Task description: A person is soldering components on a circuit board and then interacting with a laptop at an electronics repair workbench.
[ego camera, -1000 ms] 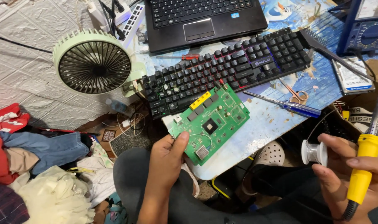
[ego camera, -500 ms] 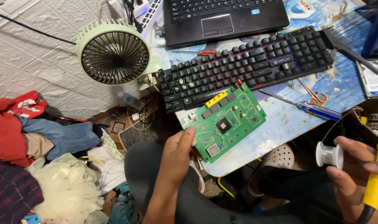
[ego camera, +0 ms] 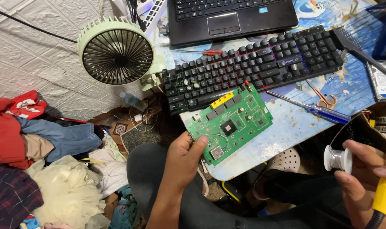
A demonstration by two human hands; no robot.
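Head view | left hand (ego camera: 180,163) grips green circuit board (ego camera: 231,123) | right hand (ego camera: 362,178) clamps solder spool (ego camera: 338,159), yellow soldering iron (ego camera: 385,188)

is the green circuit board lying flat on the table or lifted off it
Lying on it, component side up. The green circuit board rests on the table near its edge; the left hand pinches its near corner.

A home repair corner: cluttered low table (ego camera: 286,127), laundry pile (ego camera: 40,169), circuit board (ego camera: 230,124), small fan (ego camera: 116,51).
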